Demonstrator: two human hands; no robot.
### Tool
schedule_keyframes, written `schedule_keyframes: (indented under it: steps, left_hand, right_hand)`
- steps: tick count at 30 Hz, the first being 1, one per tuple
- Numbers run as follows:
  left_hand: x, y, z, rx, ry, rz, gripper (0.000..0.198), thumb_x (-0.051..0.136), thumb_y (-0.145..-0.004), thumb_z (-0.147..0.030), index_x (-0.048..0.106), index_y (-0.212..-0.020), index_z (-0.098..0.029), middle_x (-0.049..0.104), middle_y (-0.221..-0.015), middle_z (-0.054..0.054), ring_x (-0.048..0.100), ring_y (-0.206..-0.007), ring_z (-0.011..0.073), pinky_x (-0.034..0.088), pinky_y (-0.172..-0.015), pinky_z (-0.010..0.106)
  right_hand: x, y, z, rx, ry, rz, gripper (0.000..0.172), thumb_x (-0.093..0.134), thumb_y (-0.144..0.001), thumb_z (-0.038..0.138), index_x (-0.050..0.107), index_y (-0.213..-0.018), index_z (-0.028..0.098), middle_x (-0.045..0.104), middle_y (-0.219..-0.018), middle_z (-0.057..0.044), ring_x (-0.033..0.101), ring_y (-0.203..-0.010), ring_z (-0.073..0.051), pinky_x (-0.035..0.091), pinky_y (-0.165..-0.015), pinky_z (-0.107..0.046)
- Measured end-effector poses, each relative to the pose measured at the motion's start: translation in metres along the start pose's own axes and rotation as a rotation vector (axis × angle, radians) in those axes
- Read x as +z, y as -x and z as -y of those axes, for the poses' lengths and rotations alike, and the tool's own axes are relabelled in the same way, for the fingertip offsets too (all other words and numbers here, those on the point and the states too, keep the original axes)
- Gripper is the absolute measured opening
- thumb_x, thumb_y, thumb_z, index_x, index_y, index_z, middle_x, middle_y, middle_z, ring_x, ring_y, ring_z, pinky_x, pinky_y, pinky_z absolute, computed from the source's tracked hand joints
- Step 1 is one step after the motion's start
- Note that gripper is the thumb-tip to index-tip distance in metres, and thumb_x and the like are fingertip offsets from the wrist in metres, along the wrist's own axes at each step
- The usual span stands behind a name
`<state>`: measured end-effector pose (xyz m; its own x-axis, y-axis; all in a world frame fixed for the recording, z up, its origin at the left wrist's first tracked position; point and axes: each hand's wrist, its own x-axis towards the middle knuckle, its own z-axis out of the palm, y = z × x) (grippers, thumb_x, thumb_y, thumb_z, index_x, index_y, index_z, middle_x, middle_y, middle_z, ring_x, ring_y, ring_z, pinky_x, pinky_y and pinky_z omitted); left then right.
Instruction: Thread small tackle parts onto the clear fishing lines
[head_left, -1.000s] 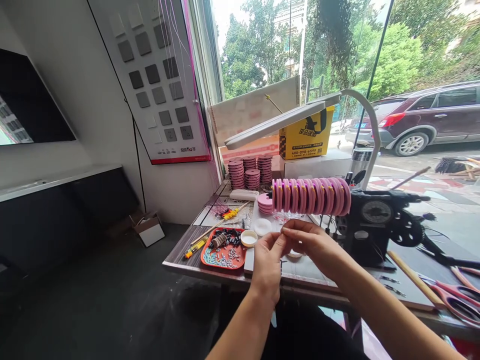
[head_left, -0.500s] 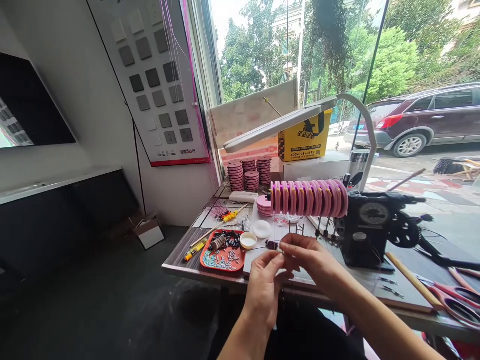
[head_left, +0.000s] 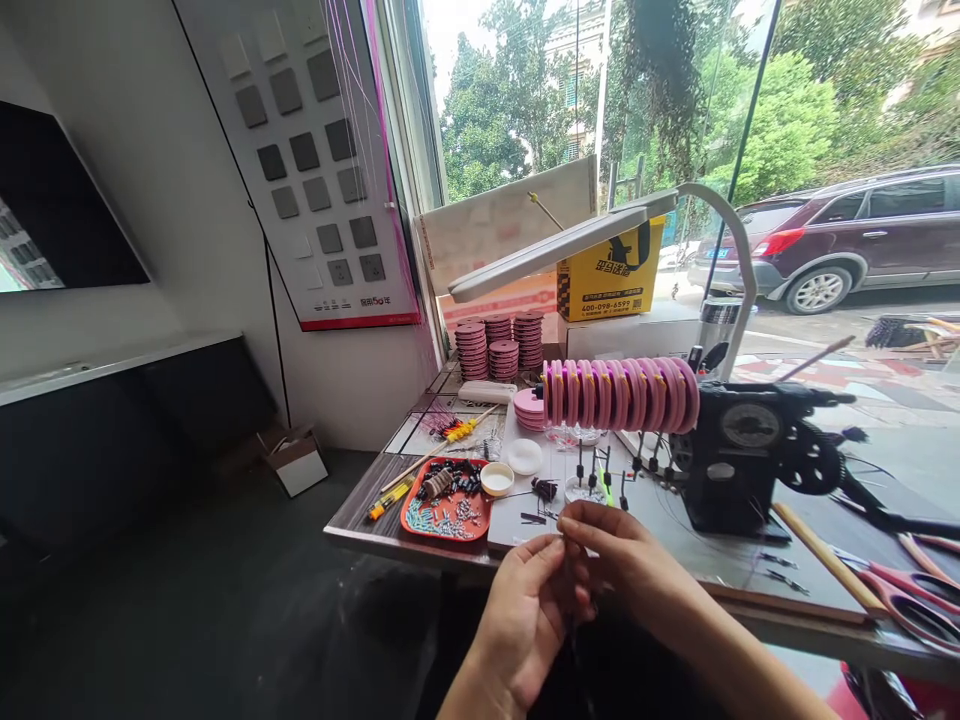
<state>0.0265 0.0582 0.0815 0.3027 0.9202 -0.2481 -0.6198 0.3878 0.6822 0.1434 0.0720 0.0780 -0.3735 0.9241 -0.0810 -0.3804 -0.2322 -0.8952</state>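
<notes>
My left hand and my right hand meet fingertip to fingertip at the table's front edge. Each is pinched closed; whatever lies between the fingers is too small to make out. Beyond them sit a dark bundle and small black strips on a pale board. A red tray of small metal, black and blue-green parts stands to the left, beside a small white cup. Above the hands, a row of pink discs is mounted on a black winding machine.
Stacks of pink spools stand at the back left. A white lamp arm reaches over the table in front of a yellow box. A wooden stick and red-handled scissors lie at the right.
Both hands have lowered slightly towards me, still together. The dark bundle, the black strips and the upright pins behind the fingers show more fully now.
</notes>
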Motion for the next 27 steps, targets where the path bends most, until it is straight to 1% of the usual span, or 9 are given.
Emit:
schedule_keyframes:
  steps: [6,8,10,13,16,19,22,24,27]
  left_hand:
    - [0.000,0.000,0.000,0.048,-0.063,-0.005,0.028,0.081,-0.054,-0.028,0.065,-0.068,-0.009,0.060,-0.054,0.001,0.052,-0.044,0.0077,0.038,-0.045,0.019]
    - [-0.001,-0.002,0.002,0.072,-0.098,-0.020,0.029,0.081,-0.056,-0.030,0.065,-0.069,-0.010,0.060,-0.055,0.001,0.051,-0.045,0.0077,0.038,-0.046,0.020]
    - [-0.002,-0.005,0.004,0.117,-0.153,-0.039,0.030,0.079,-0.058,-0.033,0.064,-0.070,-0.010,0.061,-0.054,0.001,0.051,-0.045,0.0079,0.038,-0.048,0.021]
    - [-0.007,-0.011,0.008,0.205,-0.276,-0.085,0.032,0.076,-0.064,-0.036,0.065,-0.081,-0.011,0.065,-0.055,0.002,0.055,-0.048,0.0114,0.041,-0.054,0.024]
    - [-0.012,-0.012,0.011,0.281,-0.396,-0.133,0.037,0.076,-0.066,-0.032,0.063,-0.096,-0.014,0.070,-0.064,0.005,0.063,-0.064,0.0194,0.043,-0.069,0.030]
    - [-0.010,-0.007,0.009,0.429,-0.716,-0.211,0.037,0.070,-0.072,-0.030,0.062,-0.106,-0.017,0.071,-0.081,0.009,0.063,-0.082,0.0253,0.039,-0.078,0.034]
    - [0.000,-0.003,0.003,0.598,-1.064,-0.235,0.032,0.058,-0.081,-0.029,0.061,-0.110,-0.016,0.068,-0.087,0.010,0.060,-0.077,0.0262,0.038,-0.074,0.036]
    - [0.011,-0.005,-0.002,0.660,-1.058,-0.199,0.028,0.055,-0.082,-0.027,0.063,-0.106,-0.015,0.065,-0.087,0.010,0.057,-0.076,0.0254,0.037,-0.074,0.036]
    - [0.025,-0.017,-0.007,0.670,-0.906,-0.127,0.023,0.059,-0.080,-0.028,0.067,-0.098,-0.016,0.063,-0.090,0.010,0.052,-0.081,0.0247,0.035,-0.078,0.035]
  right_hand:
    - [-0.002,0.002,0.008,0.019,0.134,-0.022,0.039,0.071,-0.066,0.053,0.055,-0.074,0.018,0.056,-0.050,0.004,0.055,-0.042,-0.012,0.044,-0.043,-0.025]
    - [-0.005,0.002,0.012,-0.016,0.215,-0.061,0.040,0.071,-0.063,0.054,0.057,-0.073,0.017,0.056,-0.051,0.002,0.054,-0.042,-0.014,0.043,-0.045,-0.028]
    - [-0.010,-0.001,0.018,-0.119,0.307,-0.179,0.041,0.069,-0.061,0.053,0.060,-0.077,0.017,0.055,-0.052,0.002,0.050,-0.046,-0.014,0.039,-0.047,-0.027]
    - [-0.019,-0.008,0.029,-0.314,0.439,-0.429,0.040,0.066,-0.062,0.050,0.062,-0.085,0.017,0.049,-0.051,0.006,0.041,-0.050,-0.013,0.031,-0.051,-0.027]
    - [-0.022,-0.020,0.037,-0.396,0.543,-0.550,0.038,0.063,-0.063,0.046,0.064,-0.086,0.016,0.046,-0.043,0.006,0.037,-0.048,-0.014,0.026,-0.053,-0.029]
    - [-0.020,-0.029,0.040,-0.406,0.569,-0.557,0.041,0.059,-0.063,0.049,0.064,-0.084,0.015,0.044,-0.038,0.006,0.035,-0.043,-0.015,0.023,-0.049,-0.029]
    - [-0.016,-0.031,0.040,-0.405,0.533,-0.525,0.040,0.058,-0.064,0.053,0.063,-0.078,0.016,0.036,-0.038,0.008,0.028,-0.041,-0.012,0.018,-0.045,-0.027]
    - [-0.014,-0.029,0.043,-0.413,0.495,-0.485,0.036,0.061,-0.062,0.053,0.061,-0.070,0.018,0.036,-0.042,0.008,0.029,-0.044,-0.012,0.019,-0.046,-0.027]
    - [-0.012,-0.023,0.049,-0.418,0.427,-0.411,0.033,0.067,-0.059,0.051,0.060,-0.061,0.019,0.047,-0.054,0.003,0.039,-0.054,-0.013,0.027,-0.050,-0.027]
